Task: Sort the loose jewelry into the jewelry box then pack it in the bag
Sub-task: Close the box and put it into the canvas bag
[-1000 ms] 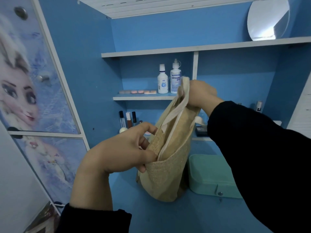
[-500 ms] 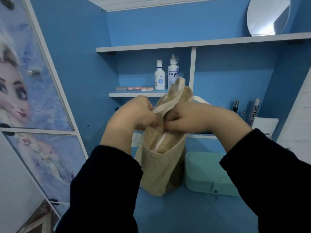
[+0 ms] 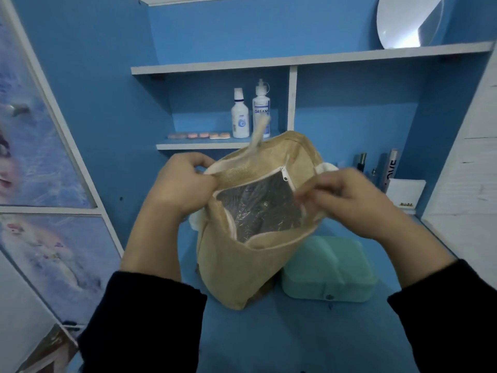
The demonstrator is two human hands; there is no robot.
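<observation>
The mouth of the bag (image 3: 234, 270) gapes wide, with the jewelry box (image 3: 330, 273) just right of it.

Blue wall (image 3: 242, 30), white-edged shelves (image 3: 295, 59), blue desk (image 3: 269, 340), round mirror (image 3: 408, 20) top right.

— What is blurring at three o'clock?
— The right hand (image 3: 349, 203), smearing at the bag (image 3: 242, 265) rim.
— And the jewelry box (image 3: 330, 275)?
— The bag is covering its nine o'clock end.
</observation>
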